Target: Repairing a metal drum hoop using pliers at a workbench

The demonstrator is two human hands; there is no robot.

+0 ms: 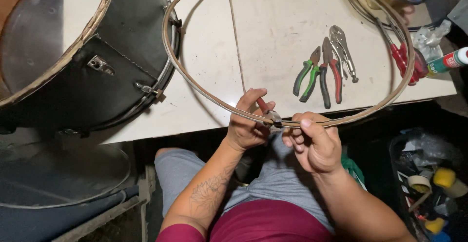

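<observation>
Both hands grip the large thin metal hoop [287, 123] at its near edge: left hand [247, 125] closed around red-handled pliers [269, 113], right hand [316, 144] pinching the hoop.

Both hands meet at the near edge of a large metal hoop [287, 122] lying on a white table [273, 32]. The left hand [246, 125] grips a red-handled tool [265, 109] against it; the right hand [317, 144] pinches the hoop beside it. Pliers [319, 73] lie inside the hoop, a black drum [117, 56] to the left.

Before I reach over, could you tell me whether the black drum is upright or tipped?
Tipped: the black drum lies on its side on the white table.
</observation>
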